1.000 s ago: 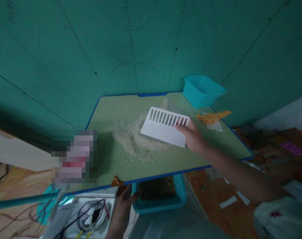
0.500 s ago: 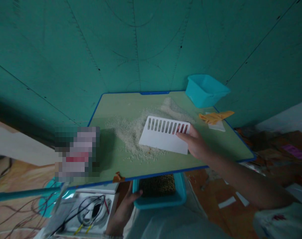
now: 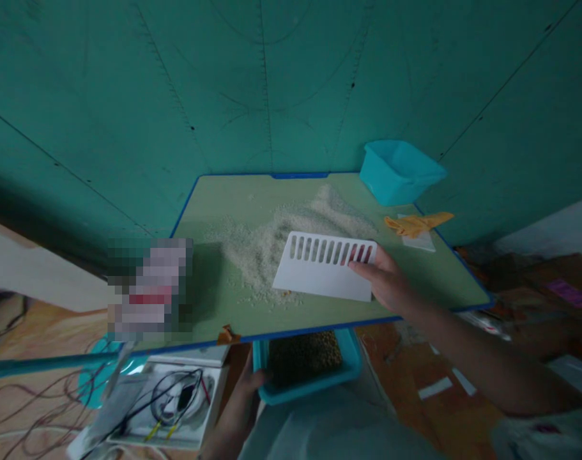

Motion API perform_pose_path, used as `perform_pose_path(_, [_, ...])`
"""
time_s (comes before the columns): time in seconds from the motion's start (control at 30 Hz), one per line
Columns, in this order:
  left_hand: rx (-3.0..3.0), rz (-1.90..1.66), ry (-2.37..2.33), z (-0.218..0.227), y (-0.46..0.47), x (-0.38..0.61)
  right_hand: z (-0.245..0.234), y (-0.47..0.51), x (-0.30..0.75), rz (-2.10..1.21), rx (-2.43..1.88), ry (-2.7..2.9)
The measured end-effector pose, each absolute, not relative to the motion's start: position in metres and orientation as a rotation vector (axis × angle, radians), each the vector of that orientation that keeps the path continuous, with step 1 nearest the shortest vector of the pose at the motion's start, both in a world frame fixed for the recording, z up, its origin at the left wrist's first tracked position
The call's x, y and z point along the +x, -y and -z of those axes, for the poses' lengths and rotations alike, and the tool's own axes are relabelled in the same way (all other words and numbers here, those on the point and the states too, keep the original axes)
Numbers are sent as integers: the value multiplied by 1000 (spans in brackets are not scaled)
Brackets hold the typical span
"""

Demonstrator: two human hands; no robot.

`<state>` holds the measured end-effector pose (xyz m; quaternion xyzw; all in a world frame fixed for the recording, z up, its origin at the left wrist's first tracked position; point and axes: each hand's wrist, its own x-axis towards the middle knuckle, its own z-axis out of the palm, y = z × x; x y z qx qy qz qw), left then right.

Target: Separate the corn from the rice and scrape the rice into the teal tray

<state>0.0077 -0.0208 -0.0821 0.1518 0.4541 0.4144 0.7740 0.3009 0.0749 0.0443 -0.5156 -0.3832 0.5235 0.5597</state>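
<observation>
2 bare hands are at work at a pale green table (image 3: 429, 291) with a blue edge. The right hand (image 3: 386, 278) pinches the right end of a white slotted scraper (image 3: 322, 281): its thumb presses on the near face, and the other fingers, bent behind, show through the slots. The scraper is tilted over the near side of a spread of pale grains (image 3: 257, 252); whether its lower edge touches the tabletop, I cannot tell. An orange scrap (image 3: 286, 293) lies just beside that edge.

Below the table's near edge, the left hand (image 3: 245, 390) grips the left end of a turquoise tub (image 3: 314, 394) holding dark and yellowish granules. Its thumb is on the rim; how its other fingers are bent is hidden.

At the far right stands another turquoise tub (image 3: 386, 182), with an orange cloth (image 3: 415, 224) on the nearer side of it.
</observation>
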Motion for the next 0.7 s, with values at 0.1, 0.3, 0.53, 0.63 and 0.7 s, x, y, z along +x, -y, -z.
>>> perform_pose_path(0.1, [318, -878, -958, 72, 23, 8, -45, -71, 303, -1257, -1210, 929])
perform_pose_path(0.3, [356, -942, -1067, 56, 22, 2, -47, -68, 303, -1302, -1237, 949])
perform_pose_path(0.53, [397, -1019, -1143, 55, 18, -2, -46, -74, 303, -1244, -1226, 917])
perform_pose_path(0.63, [410, -1015, -1152, 52, 18, 0, -44, -73, 303, -1266, -1227, 952])
perform_pose_path(0.7, [408, -1001, -1177, 50, 20, 0, -43, -72, 304, -1268, -1222, 958])
